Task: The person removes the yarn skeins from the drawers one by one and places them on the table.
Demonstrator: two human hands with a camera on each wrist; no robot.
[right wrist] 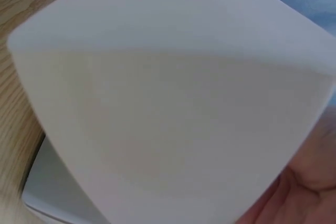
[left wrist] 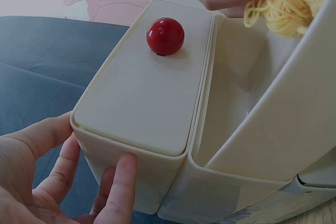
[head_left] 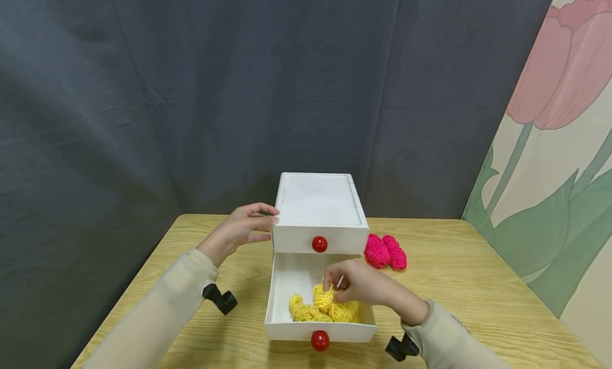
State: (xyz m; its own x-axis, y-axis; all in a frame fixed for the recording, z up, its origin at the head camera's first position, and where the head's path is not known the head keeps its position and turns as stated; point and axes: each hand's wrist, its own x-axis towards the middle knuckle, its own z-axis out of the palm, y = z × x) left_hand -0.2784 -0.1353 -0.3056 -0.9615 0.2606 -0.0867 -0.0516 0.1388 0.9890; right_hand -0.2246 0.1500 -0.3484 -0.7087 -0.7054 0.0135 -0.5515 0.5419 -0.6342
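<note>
At far left, a dark grey-blue curtain [head_left: 191,93] of soft, faintly creased cloth, hanging behind a pale, wood-grained table [head_left: 454,284]. Reaching in from near left, a cream left sleeve [head_left: 158,305] with a black angular block [head_left: 220,299] at the wrist. Beyond it, the left hand [head_left: 241,225], with fingers nearly straight and apart, touching the left side of a white box [head_left: 317,199] with the fingertips. Smooth and plastic-looking, with a recessed flat top and a glossy, ball-shaped red knob [head_left: 319,244] on the upper front. Beneath, a lower drawer [head_left: 291,332] pulled toward the near side, with a matching round knob [head_left: 320,341]. Inside, towards the near right, yellow yarn [head_left: 306,311] in soft, ropy, loosely wound bundles. Reaching down from the right, the right hand [head_left: 360,284], with curled thumb and fingers pinching the top bundle. Just right of the box, bright pink yarn [head_left: 384,252] in two rounded balls. Near right, a cream right sleeve [head_left: 449,337]. At far right, a wall [head_left: 540,215] painted with pink tulips and broad green leaves.
</note>
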